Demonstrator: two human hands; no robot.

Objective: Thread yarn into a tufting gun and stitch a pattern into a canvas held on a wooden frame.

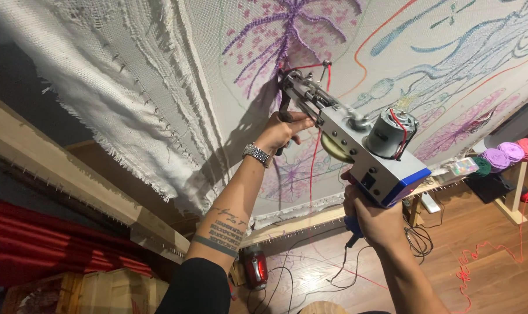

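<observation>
A tufting gun (363,142) with a silver and blue body and a grey motor is pressed nose-first against a stretched white cloth (229,70) marked with purple, blue and orange drawn lines. My left hand (284,131), with a metal watch on the wrist, grips the gun's black front handle close to the cloth. My right hand (374,218) is closed around the blue rear grip under the gun's body. Red yarn (319,145) runs from the gun's tip down toward the floor.
A wooden frame (72,186) with rows of nails holds the cloth. Yarn cones (511,152) in purple, pink and green sit on a wooden rack at right. Black cables (310,273) and loose red yarn (473,264) lie on the wood floor. A red lamp-like object (256,268) stands below.
</observation>
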